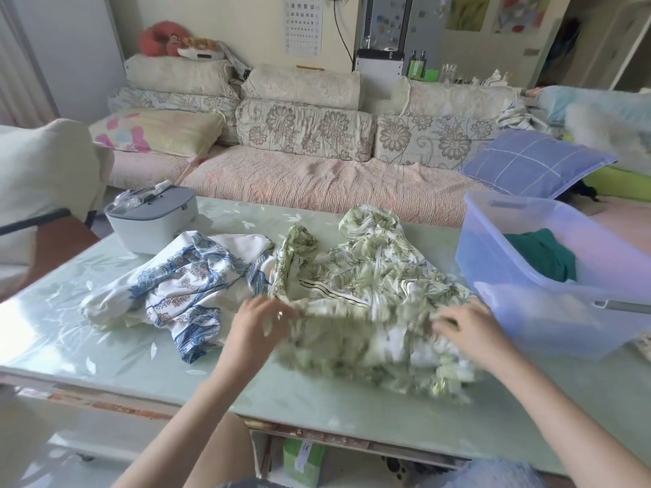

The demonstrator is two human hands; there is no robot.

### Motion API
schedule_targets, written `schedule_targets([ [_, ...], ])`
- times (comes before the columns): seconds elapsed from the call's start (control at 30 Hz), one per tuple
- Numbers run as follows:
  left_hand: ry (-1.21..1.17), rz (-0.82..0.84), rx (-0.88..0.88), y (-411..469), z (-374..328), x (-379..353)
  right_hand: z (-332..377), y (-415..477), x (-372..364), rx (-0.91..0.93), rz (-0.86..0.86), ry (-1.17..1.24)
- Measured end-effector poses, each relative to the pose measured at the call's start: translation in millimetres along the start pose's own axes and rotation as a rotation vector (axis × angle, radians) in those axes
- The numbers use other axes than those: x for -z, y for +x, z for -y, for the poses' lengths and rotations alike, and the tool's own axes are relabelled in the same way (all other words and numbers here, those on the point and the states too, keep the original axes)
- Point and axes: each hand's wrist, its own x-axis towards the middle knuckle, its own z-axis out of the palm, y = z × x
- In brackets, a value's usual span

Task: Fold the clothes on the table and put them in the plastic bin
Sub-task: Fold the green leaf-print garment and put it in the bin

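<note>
Here the green-print garment (366, 276) lies crumpled mid-table, its long axis seemingly running away from the person. Its near edge is held at both ends: the left hand (259, 327) pinches one, the right hand (470, 332) grips the other. The plastic bin (528, 311) stands just right, nearer the right hand.

Both your arms come into view bare, your left forearm (197, 410) and your right forearm (549, 406) alike, from the frame's bottom edge to the fingers. Your left hand (259, 324) wears a small pale shiny ring (280, 314); blur hides which finger it is on and any detail of the band. Your right hand (468, 332) is blurred at the fingertips. At the bottom edge are a strip of grey-blue cloth (246, 483) and a patch of pale blue fuzzy fabric (500, 473); whether you wear them cannot be told.
</note>
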Motion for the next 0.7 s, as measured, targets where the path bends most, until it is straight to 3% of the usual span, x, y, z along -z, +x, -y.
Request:
schedule_targets([
  [0.1,0.139,0.039,0.176,-29,24,-19,2,-13,-26,-0.06,0.149,-0.094],
  [0.2,0.168,-0.028,0.187,-47,35,-22,14,-28,-42,0.061,-0.03,-0.004],
  [0.3,0.152,-0.004,0.188,-56,40,-21,48,-52,-58,0.328,-0.142,0.028],
  [0.37,0.13,0.046,0.223,-61,40,-21,74,-67,-71,0.431,0.026,0.038],
  [0.43,0.124,0.079,0.223,-62,40,-23,86,-70,-89,0.405,0.167,0.081],
  [0.6,0.303,0.273,-0.079,-66,21,-31,84,-62,-107,0.289,0.061,-0.068],
  [0.7,0.384,0.324,-0.147,-69,23,-40,62,-67,-106,0.278,-0.057,-0.163],
])
